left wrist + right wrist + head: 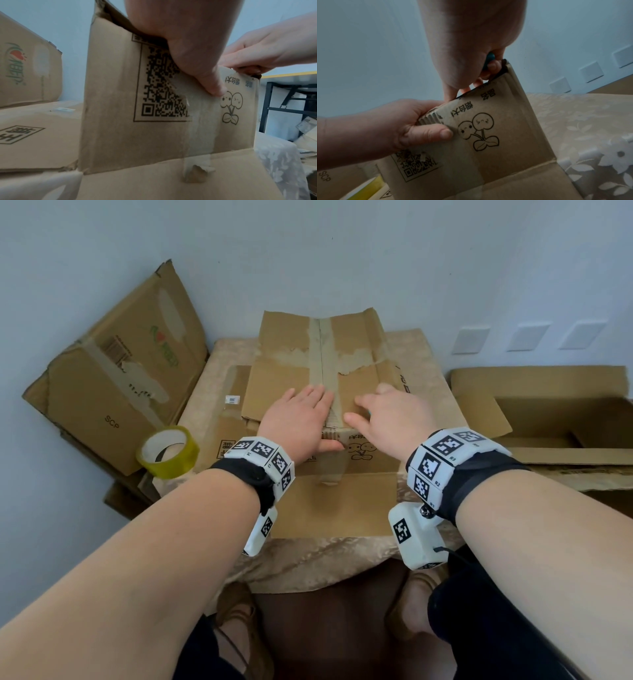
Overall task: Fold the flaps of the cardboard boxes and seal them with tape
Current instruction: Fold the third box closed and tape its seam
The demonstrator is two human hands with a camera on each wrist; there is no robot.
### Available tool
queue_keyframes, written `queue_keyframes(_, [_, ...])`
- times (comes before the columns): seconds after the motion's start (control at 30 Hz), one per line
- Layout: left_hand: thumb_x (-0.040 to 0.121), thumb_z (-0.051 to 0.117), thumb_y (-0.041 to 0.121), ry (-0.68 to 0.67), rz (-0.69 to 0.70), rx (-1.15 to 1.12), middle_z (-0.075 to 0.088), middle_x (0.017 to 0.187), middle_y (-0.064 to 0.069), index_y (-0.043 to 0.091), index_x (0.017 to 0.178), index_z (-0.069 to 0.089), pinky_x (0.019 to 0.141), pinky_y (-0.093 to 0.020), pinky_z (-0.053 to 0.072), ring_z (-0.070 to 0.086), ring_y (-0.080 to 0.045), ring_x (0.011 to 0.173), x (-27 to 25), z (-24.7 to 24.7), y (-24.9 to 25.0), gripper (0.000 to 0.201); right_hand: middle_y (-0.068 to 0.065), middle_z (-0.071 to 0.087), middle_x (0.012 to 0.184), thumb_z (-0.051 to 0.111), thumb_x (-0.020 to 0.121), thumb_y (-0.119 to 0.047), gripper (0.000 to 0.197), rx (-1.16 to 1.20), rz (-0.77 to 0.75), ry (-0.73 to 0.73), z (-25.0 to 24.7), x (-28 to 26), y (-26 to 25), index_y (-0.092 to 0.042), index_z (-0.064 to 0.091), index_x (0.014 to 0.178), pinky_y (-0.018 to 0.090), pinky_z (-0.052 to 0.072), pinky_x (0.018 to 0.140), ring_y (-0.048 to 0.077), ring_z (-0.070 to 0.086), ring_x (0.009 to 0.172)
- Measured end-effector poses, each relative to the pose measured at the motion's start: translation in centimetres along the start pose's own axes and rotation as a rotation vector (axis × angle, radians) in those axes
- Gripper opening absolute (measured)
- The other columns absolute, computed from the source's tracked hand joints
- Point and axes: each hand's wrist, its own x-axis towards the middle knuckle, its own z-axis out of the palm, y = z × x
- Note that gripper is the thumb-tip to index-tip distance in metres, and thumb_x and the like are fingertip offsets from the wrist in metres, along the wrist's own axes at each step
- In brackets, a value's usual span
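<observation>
A brown cardboard box stands on the table, its top flaps folded shut with a strip of clear tape along the middle seam. My left hand lies on the top at the near edge, its thumb pressing the tape end onto the front face beside a cartoon print. My right hand rests just right of the seam, fingers curled round a small teal object, fingertips on the top edge. A yellowish tape roll sits at the table's left corner.
One flap of the box lies flat on the lace tablecloth toward me. A worn closed box leans at the left against the wall. An open box stands to the right of the table.
</observation>
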Motion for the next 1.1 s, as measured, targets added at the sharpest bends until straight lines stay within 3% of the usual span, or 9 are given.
queue_keyframes(0.13, [0.073,0.061,0.068,0.009,-0.019,0.039,0.012,0.158,-0.006,0.011,0.151,0.008,0.117,-0.039,0.011,0.014,-0.021,0.145,-0.1,0.0,0.5,0.11,0.004,0.053,0.112,0.033,0.095,-0.058,0.051,-0.001,0.005,-0.007,0.0,0.0,0.0,-0.025,0.056,0.127,0.029,0.038,0.06,0.02,0.058,0.089])
queue_keyframes(0.23, [0.066,0.065,0.07,-0.007,-0.017,0.047,0.011,0.159,-0.006,0.011,0.151,0.007,0.118,-0.039,0.012,0.013,-0.021,0.145,-0.2,0.0,0.5,0.119,0.003,0.052,0.112,0.033,0.095,-0.058,0.051,0.007,0.005,-0.01,0.0,0.1,-0.1,-0.024,0.056,0.127,0.028,0.038,0.06,0.019,0.056,0.087])
queue_keyframes(0.33, [0.068,0.044,0.082,-0.031,0.02,0.008,0.01,0.158,-0.006,0.011,0.151,0.007,0.117,-0.039,0.012,0.013,-0.021,0.145,-0.3,-0.4,-0.1,0.116,0.004,0.053,0.113,0.034,0.095,-0.058,0.052,0.017,0.0,-0.01,0.0,0.2,-0.1,-0.024,0.055,0.127,0.029,0.04,0.061,0.019,0.057,0.089])
queue_keyframes(0.43, [0.081,0.032,0.075,-0.037,0.059,-0.034,0.009,0.159,-0.005,0.014,0.152,0.007,0.117,-0.036,0.012,0.013,-0.019,0.145,-0.2,-0.7,-1.0,0.096,0.004,0.052,0.113,0.033,0.095,-0.057,0.052,0.016,-0.002,-0.009,0.0,0.0,0.0,-0.023,0.054,0.128,0.029,0.039,0.061,0.02,0.057,0.089])
queue_keyframes(0.77, [0.074,0.065,0.06,-0.022,0.066,0.057,0.004,0.159,-0.005,0.012,0.151,0.002,0.118,-0.034,0.01,0.009,-0.02,0.146,-0.5,-0.4,-0.5,0.111,0.003,0.051,0.109,0.032,0.095,-0.058,0.052,0.022,0.011,-0.013,0.0,-0.1,-0.1,-0.024,0.055,0.127,0.029,0.037,0.061,0.017,0.047,0.079])
queue_keyframes(0.83, [0.074,0.059,0.066,-0.03,0.074,0.033,0.004,0.159,-0.005,0.012,0.151,0.002,0.118,-0.034,0.01,0.009,-0.02,0.146,-0.5,-0.5,-0.6,0.111,0.003,0.052,0.109,0.032,0.095,-0.058,0.052,0.022,0.011,-0.014,0.0,-0.1,-0.1,-0.024,0.054,0.127,0.028,0.037,0.061,0.017,0.048,0.081])
queue_keyframes(0.9, [0.079,0.041,0.074,-0.031,0.081,-0.026,0.005,0.159,-0.004,0.014,0.152,0.003,0.118,-0.034,0.01,0.01,-0.019,0.146,-0.4,-0.6,-0.9,0.102,0.003,0.052,0.11,0.032,0.095,-0.058,0.052,0.027,0.007,-0.017,0.0,0.0,-0.1,-0.024,0.054,0.127,0.029,0.037,0.061,0.017,0.048,0.081])
queue_keyframes(0.97, [0.085,0.03,0.072,-0.027,0.077,-0.06,0.006,0.159,-0.004,0.015,0.152,0.004,0.118,-0.034,0.01,0.011,-0.018,0.146,-0.4,-0.8,-1.1,0.092,0.003,0.051,0.109,0.033,0.095,-0.058,0.051,0.033,0.009,-0.02,-0.2,-0.1,-0.2,-0.024,0.054,0.127,0.029,0.037,0.061,0.016,0.047,0.08])
queue_keyframes(1.1, [0.088,0.033,0.068,0.016,0.049,-0.028,0.01,0.159,-0.004,0.014,0.152,0.008,0.117,-0.035,0.012,0.014,-0.019,0.145,-0.5,-0.4,-0.2,0.087,0.003,0.051,0.11,0.033,0.096,-0.057,0.05,0.031,0.015,-0.015,0.0,-0.3,-0.1,-0.024,0.055,0.126,0.029,0.035,0.06,0.018,0.052,0.084])
